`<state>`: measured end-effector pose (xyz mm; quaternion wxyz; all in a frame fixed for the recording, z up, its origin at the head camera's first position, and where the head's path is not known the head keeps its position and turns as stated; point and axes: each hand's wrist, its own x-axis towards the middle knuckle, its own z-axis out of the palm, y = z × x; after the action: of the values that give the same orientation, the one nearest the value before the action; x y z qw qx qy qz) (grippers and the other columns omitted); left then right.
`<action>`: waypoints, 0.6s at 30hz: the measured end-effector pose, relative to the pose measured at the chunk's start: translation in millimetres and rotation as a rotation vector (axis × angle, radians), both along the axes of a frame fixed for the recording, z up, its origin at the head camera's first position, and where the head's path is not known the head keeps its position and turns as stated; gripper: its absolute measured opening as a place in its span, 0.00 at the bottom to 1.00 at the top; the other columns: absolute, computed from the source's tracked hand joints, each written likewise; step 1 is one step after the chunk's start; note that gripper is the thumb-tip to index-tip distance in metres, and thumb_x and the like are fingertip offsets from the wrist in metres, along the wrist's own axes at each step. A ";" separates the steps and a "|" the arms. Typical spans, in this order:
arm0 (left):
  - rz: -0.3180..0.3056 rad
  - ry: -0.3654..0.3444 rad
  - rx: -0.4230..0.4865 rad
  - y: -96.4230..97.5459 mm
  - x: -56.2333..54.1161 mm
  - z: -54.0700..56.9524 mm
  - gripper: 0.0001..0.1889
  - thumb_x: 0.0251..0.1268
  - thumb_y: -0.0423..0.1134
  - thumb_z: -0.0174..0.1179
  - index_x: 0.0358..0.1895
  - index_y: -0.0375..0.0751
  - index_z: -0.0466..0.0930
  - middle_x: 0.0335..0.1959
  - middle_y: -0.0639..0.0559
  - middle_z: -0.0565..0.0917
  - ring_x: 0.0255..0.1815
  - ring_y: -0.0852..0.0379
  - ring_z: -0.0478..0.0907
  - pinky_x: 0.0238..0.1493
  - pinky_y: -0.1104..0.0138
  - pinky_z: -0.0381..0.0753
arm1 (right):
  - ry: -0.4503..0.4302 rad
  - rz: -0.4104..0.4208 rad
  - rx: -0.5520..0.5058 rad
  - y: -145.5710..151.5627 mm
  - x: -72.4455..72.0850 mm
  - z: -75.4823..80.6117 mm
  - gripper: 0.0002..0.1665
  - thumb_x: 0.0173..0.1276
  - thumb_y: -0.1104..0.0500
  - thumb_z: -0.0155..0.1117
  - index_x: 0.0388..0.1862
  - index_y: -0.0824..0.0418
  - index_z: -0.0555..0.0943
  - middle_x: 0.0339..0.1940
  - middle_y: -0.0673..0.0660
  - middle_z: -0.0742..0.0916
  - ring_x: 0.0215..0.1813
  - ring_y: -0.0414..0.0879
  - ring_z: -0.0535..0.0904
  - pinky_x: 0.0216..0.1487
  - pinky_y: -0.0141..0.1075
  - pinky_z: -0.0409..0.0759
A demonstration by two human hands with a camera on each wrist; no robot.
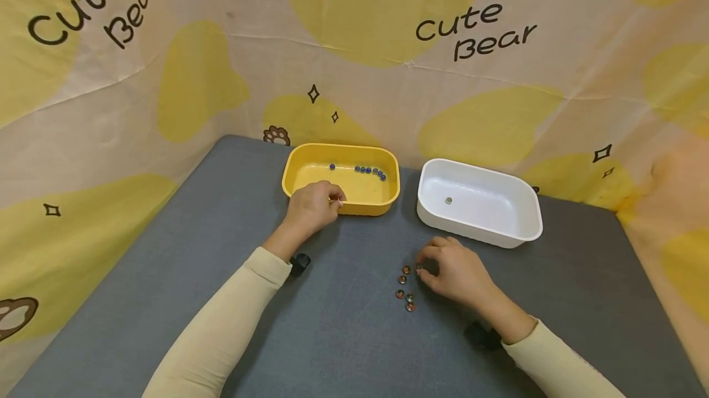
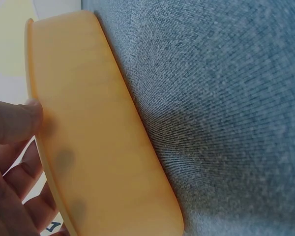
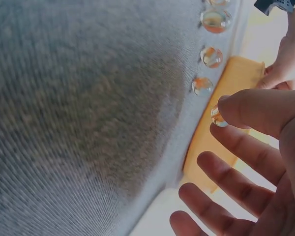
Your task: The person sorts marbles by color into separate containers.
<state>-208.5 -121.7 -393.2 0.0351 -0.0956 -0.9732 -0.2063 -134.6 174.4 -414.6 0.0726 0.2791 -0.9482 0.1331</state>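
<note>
My left hand (image 1: 316,204) holds the near rim of the yellow tub (image 1: 367,209). In the left wrist view its thumb (image 2: 19,120) lies on the rim, with the other fingers curled over the inner side. Several blue marbles (image 1: 368,170) lie inside that tub. Between thumb and index finger, my right hand (image 1: 456,272) pinches a clear marble (image 3: 217,117) with orange streaks. Just left of this hand, several similar orange-streaked marbles (image 1: 402,279) sit loosely grouped on the grey table.
To the right of the yellow tub stands a white tub (image 1: 471,229) holding one pale marble (image 1: 448,200). The grey cloth-like tabletop (image 1: 343,336) ends at a patterned yellow-and-cream curtain (image 1: 354,35) behind and at both sides.
</note>
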 end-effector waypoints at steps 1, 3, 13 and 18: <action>0.000 -0.001 0.000 0.1 -0.2 -0.2 0.06 0.63 0.44 0.62 0.40 0.52 0.87 0.39 0.56 0.85 0.36 0.55 0.81 0.38 0.59 0.79 | -0.002 -0.002 0.001 0.3 -0.2 1.1 0.08 0.49 0.53 0.75 0.29 0.48 0.85 0.34 0.46 0.84 0.38 0.45 0.78 0.34 0.39 0.77; -0.001 -0.002 0.001 0.2 -0.4 -0.2 0.06 0.63 0.44 0.62 0.40 0.52 0.87 0.39 0.56 0.85 0.36 0.55 0.81 0.38 0.59 0.79 | -0.003 -0.003 0.002 0.9 -0.6 3.8 0.08 0.50 0.53 0.75 0.30 0.48 0.85 0.34 0.46 0.83 0.38 0.44 0.78 0.34 0.39 0.77; 0.000 -0.005 -0.004 0.5 0.3 0.9 0.07 0.63 0.43 0.62 0.40 0.52 0.87 0.38 0.56 0.85 0.36 0.55 0.81 0.39 0.59 0.80 | 0.055 0.034 -0.038 7.6 -8.5 18.7 0.07 0.51 0.55 0.73 0.30 0.49 0.85 0.31 0.48 0.83 0.33 0.44 0.77 0.33 0.38 0.76; 0.006 -0.001 0.000 0.7 0.2 1.2 0.06 0.63 0.42 0.61 0.39 0.52 0.87 0.38 0.56 0.85 0.36 0.54 0.81 0.38 0.58 0.80 | 0.040 0.019 -0.048 10.7 -11.6 27.5 0.07 0.51 0.56 0.73 0.31 0.49 0.85 0.33 0.49 0.84 0.35 0.45 0.78 0.33 0.38 0.75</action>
<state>-208.3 -121.0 -391.9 0.0354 -0.0926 -0.9735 -0.2061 -146.2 185.1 -387.1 0.0970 0.2891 -0.9403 0.1511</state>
